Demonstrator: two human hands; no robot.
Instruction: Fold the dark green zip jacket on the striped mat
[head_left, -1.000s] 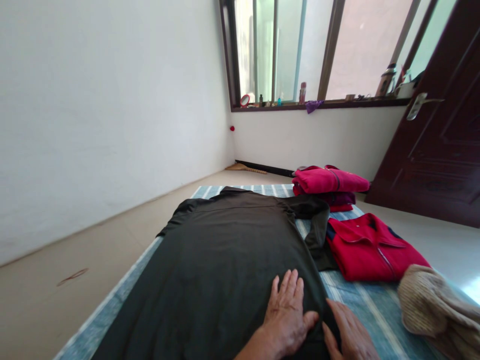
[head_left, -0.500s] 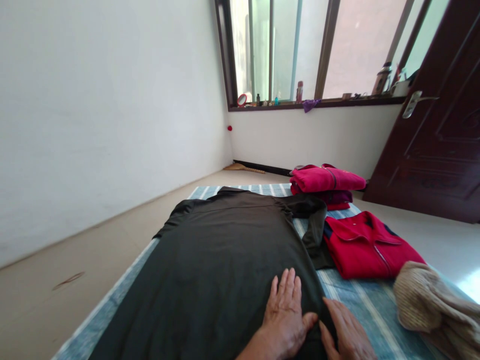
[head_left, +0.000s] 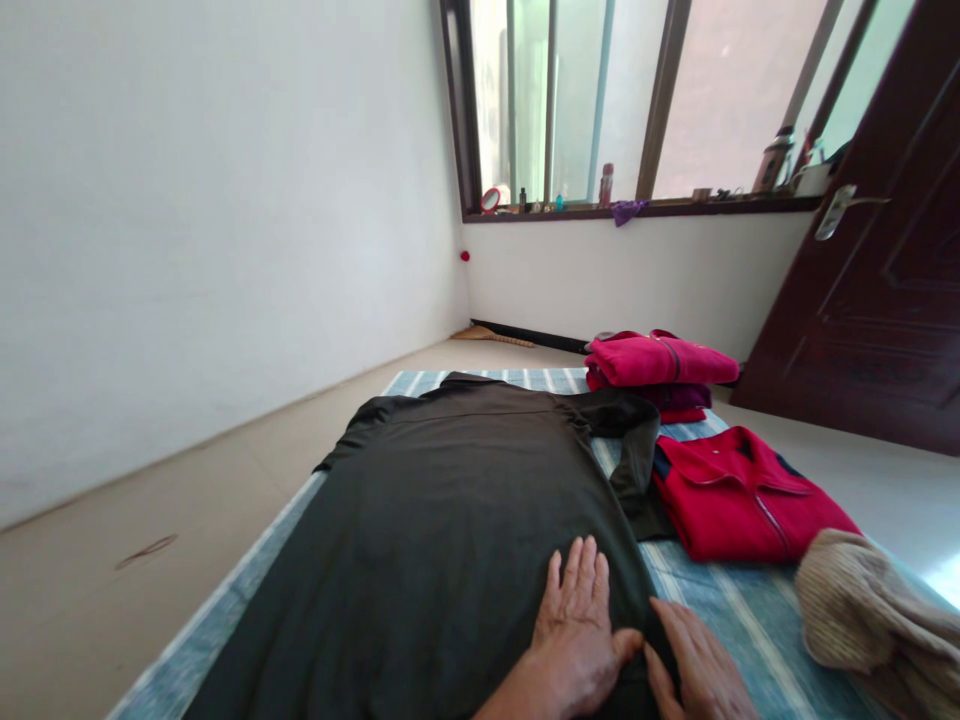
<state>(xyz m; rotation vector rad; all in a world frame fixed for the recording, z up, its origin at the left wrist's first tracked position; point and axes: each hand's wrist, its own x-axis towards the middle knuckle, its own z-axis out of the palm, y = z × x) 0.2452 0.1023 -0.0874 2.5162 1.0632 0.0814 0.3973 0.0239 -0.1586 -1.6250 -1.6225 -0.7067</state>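
Note:
A black long-sleeved shirt (head_left: 450, 520) lies spread out, its collar at the far end and one sleeve bent on the right. My left hand (head_left: 574, 635) rests flat on its lower right part, fingers stretched forward and thumb out to the right. Beside it, my right hand (head_left: 701, 665) lies along the shirt's right edge, thumb and fingers apart with black cloth showing between them. Under the shirt is a blue-and-white striped sheet (head_left: 750, 620). The near end of the shirt runs out of view.
To the right lie a folded red zip jacket (head_left: 750, 500) and a crumpled beige knitted item (head_left: 862, 610). Farther back is a stack of folded clothes (head_left: 660, 360). A white wall (head_left: 225, 220) stands left, a dark red door (head_left: 885, 320) right, and a windowsill (head_left: 675, 207) with small items ahead.
The whole view has shifted slightly, so things appear a little farther right. Both hands keep almost the same place on the shirt.

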